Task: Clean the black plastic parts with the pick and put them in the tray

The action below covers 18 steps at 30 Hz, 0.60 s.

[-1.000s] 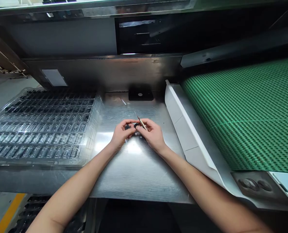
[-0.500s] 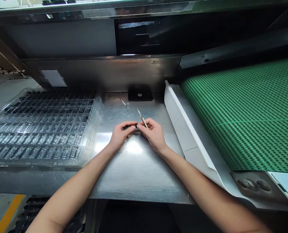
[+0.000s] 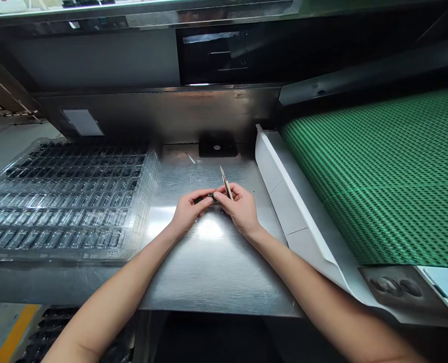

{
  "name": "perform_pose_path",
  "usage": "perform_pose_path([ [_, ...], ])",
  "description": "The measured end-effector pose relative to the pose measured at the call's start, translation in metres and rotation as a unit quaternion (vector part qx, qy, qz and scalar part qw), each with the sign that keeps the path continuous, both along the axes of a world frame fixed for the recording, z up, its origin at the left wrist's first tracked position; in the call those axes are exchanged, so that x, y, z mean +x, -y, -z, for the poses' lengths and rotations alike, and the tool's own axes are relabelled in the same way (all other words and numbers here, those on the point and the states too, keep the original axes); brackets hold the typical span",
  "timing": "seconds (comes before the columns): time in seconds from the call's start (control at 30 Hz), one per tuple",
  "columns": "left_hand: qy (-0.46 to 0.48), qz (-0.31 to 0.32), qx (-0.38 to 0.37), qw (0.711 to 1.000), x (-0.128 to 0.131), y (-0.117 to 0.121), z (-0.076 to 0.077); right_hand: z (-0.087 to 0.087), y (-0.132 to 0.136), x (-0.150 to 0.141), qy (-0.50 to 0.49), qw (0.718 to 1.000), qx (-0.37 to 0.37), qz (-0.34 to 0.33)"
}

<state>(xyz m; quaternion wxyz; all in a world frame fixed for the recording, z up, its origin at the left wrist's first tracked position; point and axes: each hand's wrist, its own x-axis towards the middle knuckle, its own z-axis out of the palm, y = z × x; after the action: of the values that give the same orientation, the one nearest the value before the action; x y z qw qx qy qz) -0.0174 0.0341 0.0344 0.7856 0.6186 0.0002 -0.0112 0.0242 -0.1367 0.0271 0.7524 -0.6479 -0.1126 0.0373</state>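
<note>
Over the middle of the metal table (image 3: 216,272), my two hands meet around a small black part (image 3: 211,196). My left hand (image 3: 188,209) pinches the part from the left, between thumb and fingers. From the other side, the thumb and fingertips of my right hand (image 3: 241,206) touch it. A slim craft knife (image 3: 227,185) with a pale handle is also held in my right hand, its blade pointing up and away. Fingers cover much of the black part, so its exact kind cannot be made out.
Stacked clear plastic trays (image 3: 57,201) with black parts in the far rows stand at the left. A black block (image 3: 218,147) and a thin white sliver (image 3: 190,158) lie at the back. On the right, a white guard (image 3: 295,201) borders a green mesh conveyor belt (image 3: 382,181).
The craft knife has swung slightly to the right and stands more upright. The fingers have shifted a little on the black part, which both hands still touch.
</note>
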Motion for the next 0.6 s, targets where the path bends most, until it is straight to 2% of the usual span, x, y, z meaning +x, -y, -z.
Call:
perform_pose_path([
  [0.3, -0.026, -0.015, -0.035, 0.999, 0.0019, 0.0026, -0.0022, 0.0052, -0.0011, -0.0005, 0.035, 0.999, -0.006, -0.005],
  [0.6, -0.016, 0.019, -0.028, 0.999, 0.0003, 0.0009, -0.0015, 0.0063, -0.0014, -0.0004, 0.064, 0.998, 0.002, 0.006],
])
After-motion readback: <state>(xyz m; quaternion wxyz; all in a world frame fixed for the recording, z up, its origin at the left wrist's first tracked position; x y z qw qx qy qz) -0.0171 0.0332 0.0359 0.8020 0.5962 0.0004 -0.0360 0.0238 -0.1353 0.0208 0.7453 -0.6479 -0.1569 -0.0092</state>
